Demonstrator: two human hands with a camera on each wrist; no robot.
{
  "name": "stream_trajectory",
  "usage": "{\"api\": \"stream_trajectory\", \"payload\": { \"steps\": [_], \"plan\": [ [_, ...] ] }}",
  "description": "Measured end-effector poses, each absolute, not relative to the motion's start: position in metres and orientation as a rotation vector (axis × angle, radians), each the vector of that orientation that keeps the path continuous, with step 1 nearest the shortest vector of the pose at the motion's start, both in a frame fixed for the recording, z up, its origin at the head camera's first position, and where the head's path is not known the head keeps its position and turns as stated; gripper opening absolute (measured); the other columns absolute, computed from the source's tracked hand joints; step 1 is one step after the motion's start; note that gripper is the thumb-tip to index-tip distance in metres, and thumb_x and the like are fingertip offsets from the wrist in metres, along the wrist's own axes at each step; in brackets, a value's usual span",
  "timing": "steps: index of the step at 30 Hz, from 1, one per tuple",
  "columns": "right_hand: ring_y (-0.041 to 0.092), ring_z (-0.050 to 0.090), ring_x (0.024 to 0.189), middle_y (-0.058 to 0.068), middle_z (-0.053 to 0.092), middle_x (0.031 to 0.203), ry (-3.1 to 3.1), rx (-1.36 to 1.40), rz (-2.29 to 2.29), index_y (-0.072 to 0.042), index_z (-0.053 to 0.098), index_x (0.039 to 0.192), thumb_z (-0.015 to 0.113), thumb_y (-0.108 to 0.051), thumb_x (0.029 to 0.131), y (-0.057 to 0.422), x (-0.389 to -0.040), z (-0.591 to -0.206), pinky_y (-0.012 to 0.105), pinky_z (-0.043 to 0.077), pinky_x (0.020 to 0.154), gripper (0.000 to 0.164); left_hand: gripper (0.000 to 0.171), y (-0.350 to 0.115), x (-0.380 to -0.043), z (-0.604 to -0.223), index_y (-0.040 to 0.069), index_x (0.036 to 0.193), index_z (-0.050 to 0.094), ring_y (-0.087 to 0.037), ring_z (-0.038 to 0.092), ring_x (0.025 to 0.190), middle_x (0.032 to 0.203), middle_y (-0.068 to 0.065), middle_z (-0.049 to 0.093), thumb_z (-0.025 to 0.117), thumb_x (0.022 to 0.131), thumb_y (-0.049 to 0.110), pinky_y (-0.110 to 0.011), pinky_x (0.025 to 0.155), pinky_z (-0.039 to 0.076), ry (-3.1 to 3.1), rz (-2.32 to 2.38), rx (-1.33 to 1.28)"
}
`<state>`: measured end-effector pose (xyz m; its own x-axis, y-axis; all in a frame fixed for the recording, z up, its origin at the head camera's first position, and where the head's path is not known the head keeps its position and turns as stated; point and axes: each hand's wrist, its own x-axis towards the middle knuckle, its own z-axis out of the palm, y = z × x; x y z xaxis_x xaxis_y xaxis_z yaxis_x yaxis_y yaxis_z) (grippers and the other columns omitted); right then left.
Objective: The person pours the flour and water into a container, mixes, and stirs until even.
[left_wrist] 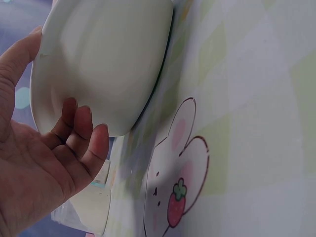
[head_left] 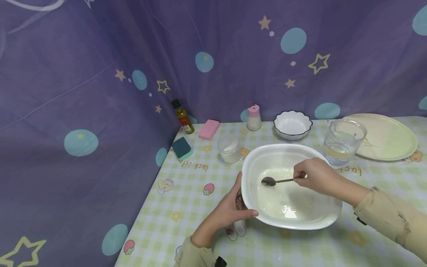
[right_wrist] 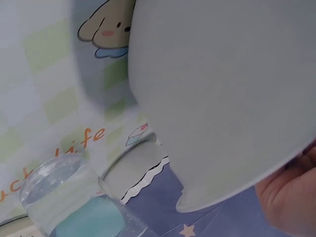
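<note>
A large white oval basin (head_left: 321, 217) stands on the table with shiny, pale cloudy liquid (head_left: 277, 202) in its bottom. At its left end, my left hand (head_left: 230, 207) grips the basin, thumb on the rim; in the left wrist view that hand (left_wrist: 44, 173) has its fingers curled against the outer wall (left_wrist: 111, 64). Over the basin, my right hand (head_left: 315, 176) pinches the handle of a small dark metal spoon (head_left: 268, 181), its bowl low over the liquid. The right wrist view shows part of this hand (right_wrist: 291, 197) beyond the basin's rim; the spoon is hidden there.
Behind the basin are a clear jug of water (head_left: 341, 146), scalloped bowl (head_left: 293, 128), pink-topped shaker (head_left: 254, 118) and cup of white powder (head_left: 229, 150). An oval plate (head_left: 397, 139) lies at right. Leftward are an oil bottle (head_left: 184, 119), pink block (head_left: 209, 129) and sponge (head_left: 182, 148).
</note>
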<state>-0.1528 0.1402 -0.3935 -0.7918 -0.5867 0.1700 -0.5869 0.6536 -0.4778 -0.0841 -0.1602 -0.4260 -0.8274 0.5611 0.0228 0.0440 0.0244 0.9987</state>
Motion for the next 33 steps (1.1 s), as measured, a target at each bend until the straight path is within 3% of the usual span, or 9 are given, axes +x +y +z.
{"api": "stream_trajectory", "payload": {
  "steps": [9, 14, 21, 27, 33],
  "plan": [
    [0.005, 0.05, 0.058, -0.016, 0.057, 0.061, -2.843, 0.915, 0.7, -0.022, 0.062, 0.063, 0.075, 0.0, 0.074, 0.157, -0.163, -0.393, 0.028, 0.041, 0.054, 0.028, 0.115, -0.161, -0.086, -0.428, 0.022, 0.156, -0.011, -0.042, 0.059, 0.101, 0.136, -0.023, 0.049, 0.075, 0.084, -0.001, -0.037, 0.08, 0.054, 1.975, 1.82, 0.627],
    [0.009, 0.038, 0.057, -0.013, 0.042, 0.057, -2.88, 0.898, 0.563, -0.023, 0.052, 0.061, 0.072, 0.001, 0.074, 0.171, -0.163, -0.385, 0.028, 0.033, 0.055, 0.034, 0.115, -0.163, -0.089, -0.44, 0.031, 0.156, -0.01, -0.039, 0.06, 0.102, 0.137, -0.025, 0.047, 0.075, 0.083, -0.001, -0.036, 0.079, 0.055, 1.974, 1.821, 0.61],
    [0.011, 0.034, 0.056, -0.009, 0.036, 0.056, -2.948, 0.868, 0.428, -0.022, 0.043, 0.058, 0.068, 0.004, 0.073, 0.184, -0.156, -0.37, 0.028, 0.03, 0.053, 0.039, 0.116, -0.167, -0.092, -0.451, 0.038, 0.155, -0.007, -0.03, 0.063, 0.099, 0.139, -0.023, 0.048, 0.077, 0.083, 0.004, -0.038, 0.079, 0.055, 2.001, 1.819, 0.631],
    [0.012, 0.031, 0.056, -0.007, 0.032, 0.057, -2.991, 0.899, 0.375, -0.021, 0.04, 0.057, 0.069, 0.005, 0.068, 0.187, -0.151, -0.363, 0.028, 0.026, 0.053, 0.04, 0.115, -0.166, -0.093, -0.451, 0.034, 0.156, -0.008, -0.036, 0.062, 0.103, 0.14, -0.023, 0.047, 0.077, 0.084, 0.004, -0.042, 0.08, 0.055, 1.977, 1.846, 0.655],
    [0.009, 0.035, 0.058, -0.012, 0.038, 0.058, -3.049, 0.973, 0.417, -0.025, 0.048, 0.059, 0.074, -0.002, 0.071, 0.19, -0.147, -0.359, 0.027, 0.03, 0.054, 0.037, 0.116, -0.164, -0.089, -0.438, 0.033, 0.155, -0.009, -0.037, 0.061, 0.1, 0.136, -0.022, 0.05, 0.076, 0.083, 0.003, -0.041, 0.08, 0.054, 2.009, 1.8, 0.598]
  ]
}}
